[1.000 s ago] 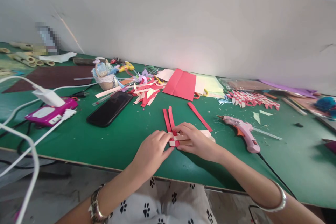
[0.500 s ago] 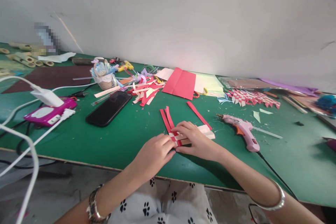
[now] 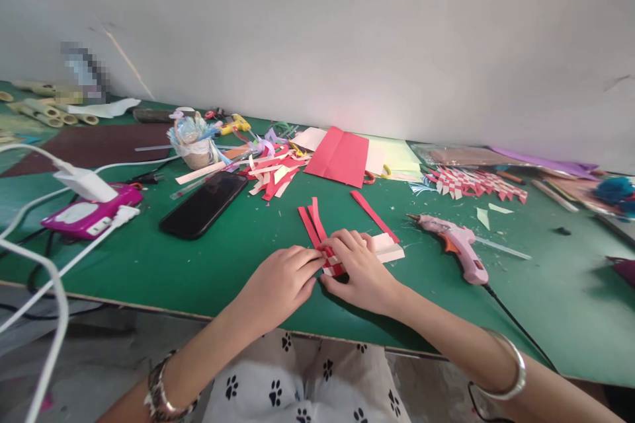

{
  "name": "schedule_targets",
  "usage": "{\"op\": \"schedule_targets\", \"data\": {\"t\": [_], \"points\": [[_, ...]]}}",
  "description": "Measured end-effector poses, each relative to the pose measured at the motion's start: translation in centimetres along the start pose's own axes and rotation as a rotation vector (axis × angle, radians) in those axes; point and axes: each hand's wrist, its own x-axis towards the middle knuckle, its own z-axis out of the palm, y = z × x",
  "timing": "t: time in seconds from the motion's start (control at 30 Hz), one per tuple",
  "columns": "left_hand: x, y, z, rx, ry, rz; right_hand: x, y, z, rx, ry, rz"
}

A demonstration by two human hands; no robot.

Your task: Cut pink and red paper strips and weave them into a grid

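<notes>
A small red and pale pink woven paper piece (image 3: 332,266) lies on the green table in front of me, partly covered by my fingers. At its left edge, my left hand (image 3: 284,281) has its fingers bent and pressed against the weave. My right hand (image 3: 363,274) curves over the top, fingertips at the far side and thumb at the near side. Red strip ends (image 3: 310,221) stick out beyond the far left of the piece, and pale strip ends (image 3: 388,248) stretch out to the right. One loose red paper strip (image 3: 374,216) rests just beyond my right hand.
To the right is a pink glue gun (image 3: 459,244). A black phone (image 3: 203,205) and a magenta power strip (image 3: 92,213) sit at left. Further back are cut paper strips (image 3: 278,172), a folded red sheet (image 3: 340,157) and a checkered woven band (image 3: 476,184).
My right hand has shifted left over the weave, its fingers now covering more of the pale strips. My left hand has moved slightly left and up along the edge.
</notes>
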Motion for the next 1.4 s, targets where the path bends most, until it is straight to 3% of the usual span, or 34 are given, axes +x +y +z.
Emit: {"op": "schedule_targets", "data": {"t": [1.0, 1.4], "points": [[-0.3, -0.5, 0.2, -0.012, 0.006, 0.027, -0.6, -0.9, 0.6, 0.023, 0.012, 0.111], [-0.2, -0.4, -0.3, 0.014, -0.046, 0.063, -1.6, 1.6, -1.3, 0.104, -0.084, 0.035]]}}
